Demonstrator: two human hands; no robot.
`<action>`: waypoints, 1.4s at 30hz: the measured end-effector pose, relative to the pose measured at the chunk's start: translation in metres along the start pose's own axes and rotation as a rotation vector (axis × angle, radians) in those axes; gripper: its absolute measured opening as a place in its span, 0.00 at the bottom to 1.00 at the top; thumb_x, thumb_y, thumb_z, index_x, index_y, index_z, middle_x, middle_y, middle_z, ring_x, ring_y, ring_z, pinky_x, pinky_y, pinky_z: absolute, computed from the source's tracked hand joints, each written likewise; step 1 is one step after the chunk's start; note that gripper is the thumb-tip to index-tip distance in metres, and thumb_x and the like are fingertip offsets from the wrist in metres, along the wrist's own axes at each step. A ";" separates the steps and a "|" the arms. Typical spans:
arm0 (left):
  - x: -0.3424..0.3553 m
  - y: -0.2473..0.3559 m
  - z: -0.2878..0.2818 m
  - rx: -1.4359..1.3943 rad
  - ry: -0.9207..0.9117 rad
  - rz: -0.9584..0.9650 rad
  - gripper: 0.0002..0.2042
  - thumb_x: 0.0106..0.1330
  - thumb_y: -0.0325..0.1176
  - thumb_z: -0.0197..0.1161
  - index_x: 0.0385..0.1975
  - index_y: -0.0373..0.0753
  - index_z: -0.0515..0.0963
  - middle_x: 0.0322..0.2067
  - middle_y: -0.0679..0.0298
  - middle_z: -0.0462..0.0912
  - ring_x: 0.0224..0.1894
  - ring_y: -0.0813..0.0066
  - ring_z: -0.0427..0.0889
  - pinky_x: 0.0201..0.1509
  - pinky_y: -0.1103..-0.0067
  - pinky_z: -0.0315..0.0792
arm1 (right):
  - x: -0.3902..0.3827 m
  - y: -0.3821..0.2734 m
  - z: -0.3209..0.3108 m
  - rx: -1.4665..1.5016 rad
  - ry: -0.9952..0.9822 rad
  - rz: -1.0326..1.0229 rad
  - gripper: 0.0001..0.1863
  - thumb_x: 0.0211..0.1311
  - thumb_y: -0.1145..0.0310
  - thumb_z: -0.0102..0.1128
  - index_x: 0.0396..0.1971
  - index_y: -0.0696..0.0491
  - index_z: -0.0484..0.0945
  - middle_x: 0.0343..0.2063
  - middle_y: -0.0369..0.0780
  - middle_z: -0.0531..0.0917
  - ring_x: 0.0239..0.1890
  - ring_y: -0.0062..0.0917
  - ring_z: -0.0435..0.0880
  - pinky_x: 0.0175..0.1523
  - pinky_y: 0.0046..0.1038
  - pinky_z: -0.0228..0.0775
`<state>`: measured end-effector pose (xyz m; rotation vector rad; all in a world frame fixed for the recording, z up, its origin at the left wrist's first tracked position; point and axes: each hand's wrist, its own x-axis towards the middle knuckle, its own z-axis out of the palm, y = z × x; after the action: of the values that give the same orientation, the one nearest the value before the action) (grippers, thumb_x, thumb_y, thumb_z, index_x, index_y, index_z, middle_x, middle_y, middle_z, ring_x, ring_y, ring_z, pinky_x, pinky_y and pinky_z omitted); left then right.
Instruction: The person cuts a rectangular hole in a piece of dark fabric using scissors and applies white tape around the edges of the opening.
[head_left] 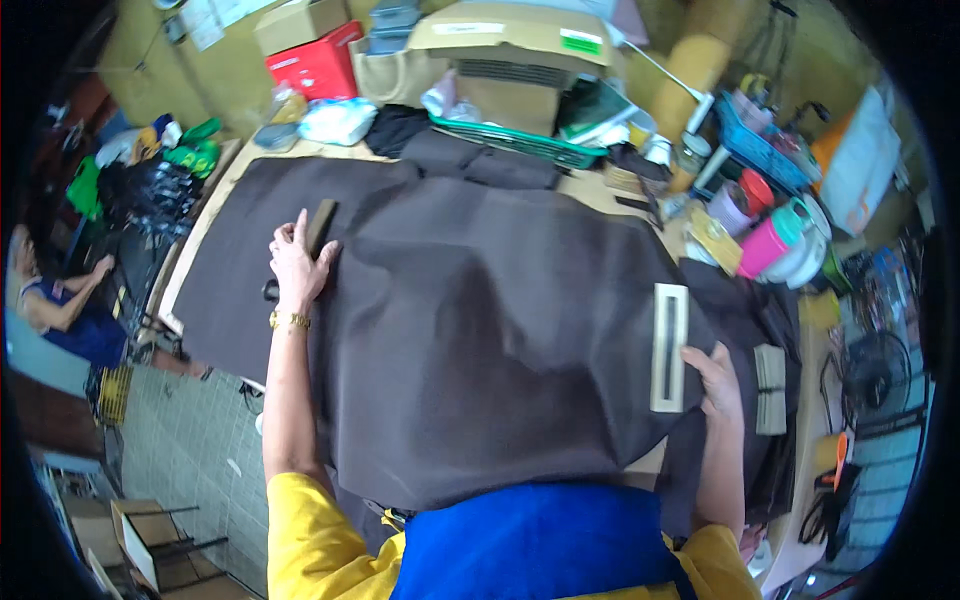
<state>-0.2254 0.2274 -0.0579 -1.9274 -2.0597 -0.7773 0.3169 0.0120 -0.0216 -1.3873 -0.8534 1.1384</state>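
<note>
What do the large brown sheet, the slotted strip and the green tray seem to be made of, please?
The brown sheet looks like matte fabric or thin synthetic leather, as it buckles in soft folds. The slotted strip, pale, matte and straight-edged, could be card or stiffened fabric. The green tray looks like smooth plastic, given its even, bright colour and stiff rim.

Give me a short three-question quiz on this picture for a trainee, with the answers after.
1. Which is nearest the left hand?
A) red box
B) brown strip
C) green tray

2. True or false: the cream frame lies to the left of the right hand.

3. Fill the gap: the bottle with the teal lid is ____ in colour.

Key: 1. B; 2. True; 3. Pink.
</note>
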 end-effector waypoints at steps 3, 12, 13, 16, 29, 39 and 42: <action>-0.002 0.081 -0.044 -0.573 -0.319 0.229 0.34 0.58 0.47 0.67 0.63 0.40 0.65 0.52 0.50 0.70 0.56 0.55 0.69 0.59 0.65 0.64 | 0.003 0.005 0.020 -0.139 -0.146 -0.029 0.18 0.57 0.75 0.61 0.48 0.63 0.75 0.42 0.39 0.82 0.44 0.20 0.79 0.52 0.26 0.70; -0.006 0.168 -0.006 -0.916 -0.829 0.457 0.54 0.49 0.58 0.71 0.71 0.39 0.45 0.70 0.50 0.48 0.74 0.62 0.38 0.73 0.67 0.42 | -0.033 -0.098 0.051 0.230 -0.471 -0.170 0.37 0.39 0.77 0.72 0.55 0.63 0.70 0.48 0.40 0.79 0.48 0.22 0.78 0.57 0.25 0.68; -0.011 0.171 -0.005 -0.956 -1.050 0.367 0.51 0.51 0.55 0.71 0.70 0.38 0.50 0.69 0.52 0.52 0.73 0.63 0.44 0.73 0.68 0.44 | -0.031 -0.105 0.048 0.229 -0.395 -0.202 0.35 0.42 0.73 0.72 0.54 0.63 0.71 0.48 0.41 0.80 0.47 0.22 0.79 0.55 0.26 0.69; -0.046 0.169 -0.021 -1.038 -1.069 0.450 0.40 0.55 0.47 0.68 0.65 0.36 0.60 0.66 0.53 0.61 0.69 0.64 0.56 0.71 0.70 0.51 | 0.011 -0.129 0.054 0.051 -0.482 -0.322 0.27 0.51 0.65 0.69 0.50 0.62 0.74 0.45 0.40 0.81 0.42 0.19 0.80 0.51 0.24 0.72; 0.082 0.211 -0.221 -1.066 -0.299 0.557 0.33 0.61 0.44 0.57 0.66 0.40 0.57 0.65 0.51 0.57 0.67 0.62 0.55 0.68 0.63 0.50 | 0.076 -0.252 0.131 0.191 -0.507 -1.092 0.17 0.52 0.65 0.71 0.39 0.57 0.82 0.29 0.36 0.85 0.32 0.22 0.83 0.40 0.26 0.74; 0.026 0.260 -0.129 -1.006 -0.744 0.422 0.22 0.62 0.43 0.60 0.51 0.35 0.74 0.45 0.57 0.76 0.46 0.71 0.72 0.49 0.73 0.66 | 0.100 -0.259 0.144 -0.207 -0.248 -1.083 0.15 0.50 0.66 0.71 0.38 0.56 0.82 0.28 0.38 0.85 0.31 0.25 0.83 0.39 0.27 0.75; 0.077 0.199 -0.166 -0.976 -0.370 0.174 0.20 0.62 0.43 0.61 0.46 0.34 0.79 0.39 0.58 0.82 0.40 0.74 0.78 0.44 0.76 0.71 | 0.107 -0.259 0.156 -0.340 -0.201 -1.119 0.15 0.50 0.66 0.71 0.37 0.56 0.82 0.27 0.38 0.85 0.31 0.26 0.84 0.39 0.27 0.75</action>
<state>-0.0737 0.2096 0.1645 -2.8671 -1.7743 -1.7078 0.2249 0.1960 0.2238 -0.7898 -1.7205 0.2527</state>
